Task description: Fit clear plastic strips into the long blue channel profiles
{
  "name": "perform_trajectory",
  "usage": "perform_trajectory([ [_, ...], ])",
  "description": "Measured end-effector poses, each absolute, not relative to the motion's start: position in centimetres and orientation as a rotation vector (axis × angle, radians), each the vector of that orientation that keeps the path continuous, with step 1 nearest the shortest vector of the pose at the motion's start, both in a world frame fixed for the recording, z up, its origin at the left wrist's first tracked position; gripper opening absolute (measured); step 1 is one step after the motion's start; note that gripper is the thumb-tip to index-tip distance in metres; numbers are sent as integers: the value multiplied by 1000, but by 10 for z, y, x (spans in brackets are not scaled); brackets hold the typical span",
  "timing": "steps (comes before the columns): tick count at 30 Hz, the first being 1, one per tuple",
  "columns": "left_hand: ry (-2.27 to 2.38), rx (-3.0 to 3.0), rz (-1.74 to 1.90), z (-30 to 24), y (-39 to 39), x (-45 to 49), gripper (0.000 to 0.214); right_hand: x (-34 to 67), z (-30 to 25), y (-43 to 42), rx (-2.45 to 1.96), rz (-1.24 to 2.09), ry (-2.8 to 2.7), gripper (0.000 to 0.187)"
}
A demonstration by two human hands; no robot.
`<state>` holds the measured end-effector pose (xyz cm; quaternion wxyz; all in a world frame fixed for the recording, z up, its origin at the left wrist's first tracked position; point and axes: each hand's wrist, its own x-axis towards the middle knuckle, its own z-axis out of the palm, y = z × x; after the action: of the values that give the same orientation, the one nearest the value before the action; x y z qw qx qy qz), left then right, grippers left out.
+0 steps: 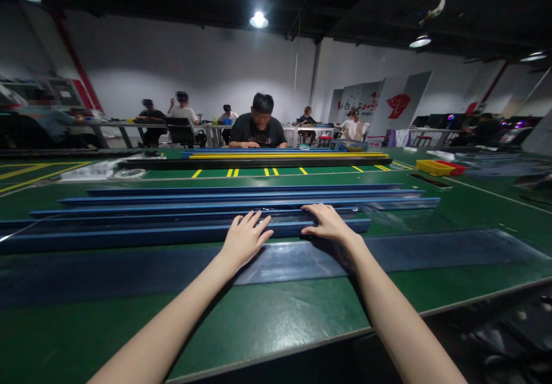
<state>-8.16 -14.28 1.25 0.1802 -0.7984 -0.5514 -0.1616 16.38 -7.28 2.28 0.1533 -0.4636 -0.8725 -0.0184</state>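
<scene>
Long blue channel-shaped strips lie side by side across the green table. My left hand (246,238) rests over the nearest blue strip (129,238), fingers spread and pointing away from me. My right hand (328,223) is at the same strip, nearer its right end, with thumb and fingers apart. Whether either hand presses on the strip or only hovers, I cannot tell. A flat, clear plastic sleeve (288,263) stretches across the table in front of the strips, beneath my wrists. More blue strips (241,194) lie behind, parallel to the nearest one.
Yellow strips (288,156) and a black strip (259,164) lie farther back on the green table (276,321). A yellow tray (434,168) and a red tray (452,166) stand at right. Opposite sits a person (259,131) in black; others work at tables behind.
</scene>
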Motion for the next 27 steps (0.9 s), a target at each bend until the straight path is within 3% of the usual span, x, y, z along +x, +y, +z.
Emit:
perform_trajectory([
  [27,-1508,-2215,-518,12,-144,-78,37,157,24,-80,-1277,-107,-2506,61],
])
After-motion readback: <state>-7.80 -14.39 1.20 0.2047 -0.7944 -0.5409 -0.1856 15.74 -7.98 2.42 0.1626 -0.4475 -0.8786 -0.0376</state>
